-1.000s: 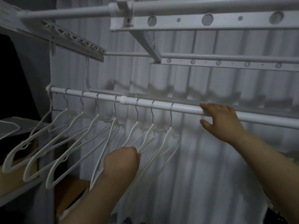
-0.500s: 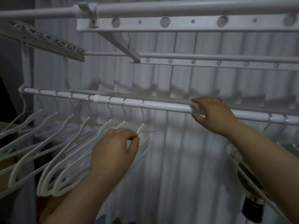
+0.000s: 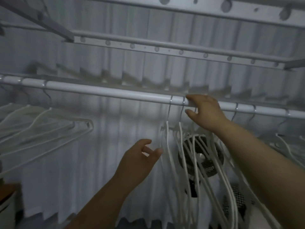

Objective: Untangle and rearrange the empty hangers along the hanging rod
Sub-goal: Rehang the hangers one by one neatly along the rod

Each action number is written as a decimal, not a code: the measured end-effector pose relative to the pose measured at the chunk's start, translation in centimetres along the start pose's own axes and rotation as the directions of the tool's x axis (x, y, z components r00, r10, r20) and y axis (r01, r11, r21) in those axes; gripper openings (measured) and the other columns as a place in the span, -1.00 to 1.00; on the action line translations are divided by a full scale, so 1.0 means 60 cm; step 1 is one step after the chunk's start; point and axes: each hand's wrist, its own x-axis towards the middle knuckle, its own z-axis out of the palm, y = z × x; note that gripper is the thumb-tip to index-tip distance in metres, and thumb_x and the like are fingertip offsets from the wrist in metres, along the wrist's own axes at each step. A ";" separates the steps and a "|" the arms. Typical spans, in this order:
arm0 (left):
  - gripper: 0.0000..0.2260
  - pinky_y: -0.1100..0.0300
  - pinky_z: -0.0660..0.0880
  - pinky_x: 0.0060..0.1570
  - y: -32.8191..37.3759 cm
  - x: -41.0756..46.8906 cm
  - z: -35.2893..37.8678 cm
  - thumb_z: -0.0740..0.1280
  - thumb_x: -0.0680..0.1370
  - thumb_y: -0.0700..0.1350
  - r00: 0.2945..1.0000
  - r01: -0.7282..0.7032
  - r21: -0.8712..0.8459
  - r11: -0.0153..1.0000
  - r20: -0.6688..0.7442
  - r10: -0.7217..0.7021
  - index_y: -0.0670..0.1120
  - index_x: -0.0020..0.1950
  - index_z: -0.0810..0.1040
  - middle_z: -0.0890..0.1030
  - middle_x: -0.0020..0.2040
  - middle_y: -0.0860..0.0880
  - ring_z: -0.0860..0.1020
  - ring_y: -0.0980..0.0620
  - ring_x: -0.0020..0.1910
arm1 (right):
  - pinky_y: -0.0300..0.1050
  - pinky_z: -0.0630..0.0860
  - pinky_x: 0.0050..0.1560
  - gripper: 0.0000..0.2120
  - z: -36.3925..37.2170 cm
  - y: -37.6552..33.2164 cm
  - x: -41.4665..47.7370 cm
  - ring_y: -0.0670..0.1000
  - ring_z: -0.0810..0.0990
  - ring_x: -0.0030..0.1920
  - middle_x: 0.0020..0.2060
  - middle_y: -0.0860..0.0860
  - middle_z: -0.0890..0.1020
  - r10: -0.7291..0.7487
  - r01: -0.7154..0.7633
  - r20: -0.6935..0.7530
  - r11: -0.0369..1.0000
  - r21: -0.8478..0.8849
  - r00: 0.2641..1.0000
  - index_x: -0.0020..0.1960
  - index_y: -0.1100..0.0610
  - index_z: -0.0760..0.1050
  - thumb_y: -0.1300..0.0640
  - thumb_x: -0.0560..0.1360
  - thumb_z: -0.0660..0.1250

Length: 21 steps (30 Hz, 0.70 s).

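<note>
Left hand (image 3: 140, 156) nearest, fingers spread, grip empty, just beside leftmost strand of tangled hanger bunch (image 3: 189, 162). Bunch hangs mid-rod, several hooks crowded together, bodies overlapping. Right hand (image 3: 204, 111) on hanging rod (image 3: 115, 93) over those hooks; fingers curled over rod, whether pinching hook cannot tell. Risks, as judgement: pulling one strand drags neighbours, hooks jump off rod, bunch drops. Spaced hangers (image 3: 49, 124) far left, more far right. Fan (image 3: 201, 156) behind bunch: swinging hanger could knock it.
</note>
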 end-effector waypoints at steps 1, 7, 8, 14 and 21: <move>-0.53 0.48 0.32 -0.28 0.010 0.001 0.021 0.30 0.45 0.12 1.000 0.021 -0.006 1.000 0.023 -0.021 0.03 0.32 0.35 0.52 -0.03 0.11 0.48 0.22 -0.13 | -0.11 0.12 0.35 -0.51 0.000 0.005 0.000 0.10 0.29 0.38 0.37 0.06 0.38 -0.024 0.024 0.002 1.000 -0.006 1.000 0.41 0.09 0.25 0.06 0.51 0.25; -0.33 0.25 0.36 -0.05 0.030 0.011 0.086 0.36 0.45 0.02 0.992 0.118 0.005 0.993 0.049 -0.118 0.01 0.46 0.11 0.39 0.23 0.03 0.44 0.07 0.08 | -0.09 0.14 0.30 -0.52 0.005 0.019 0.004 0.11 0.31 0.33 0.34 0.04 0.40 -0.126 0.125 -0.020 0.992 -0.019 0.992 0.40 0.06 0.25 0.05 0.51 0.24; -0.36 0.21 0.41 -0.06 0.026 0.014 0.088 0.36 0.46 -0.04 0.992 0.118 0.008 0.993 0.044 -0.118 -0.01 0.46 0.12 0.39 0.21 0.02 0.47 0.03 0.05 | -0.09 0.14 0.29 -0.53 0.005 0.022 0.005 0.11 0.32 0.32 0.34 0.04 0.41 -0.132 0.132 -0.029 0.991 -0.018 0.991 0.39 0.06 0.26 0.05 0.51 0.24; -0.63 0.11 0.50 -0.18 0.008 0.020 0.074 0.23 0.51 -0.28 0.993 0.101 0.107 0.989 -0.066 -0.095 -0.11 0.31 0.39 0.47 -0.04 0.09 0.57 -0.11 -0.14 | -0.10 0.14 0.27 -0.55 0.011 0.024 0.013 0.11 0.35 0.30 0.32 0.03 0.42 -0.147 0.146 -0.051 0.989 -0.017 0.988 0.38 0.06 0.28 0.06 0.51 0.23; -0.68 0.10 0.57 -0.31 -0.008 0.032 0.001 0.12 0.53 -0.32 0.984 0.152 0.152 0.977 -0.118 -0.135 -0.12 0.22 0.49 0.52 -0.11 -0.02 0.57 0.01 -0.40 | -0.12 0.04 0.30 -0.53 0.020 -0.028 0.041 0.09 0.31 0.32 0.30 0.03 0.46 -0.183 0.181 -0.053 0.983 -0.029 0.982 0.38 0.07 0.30 -0.03 0.51 0.22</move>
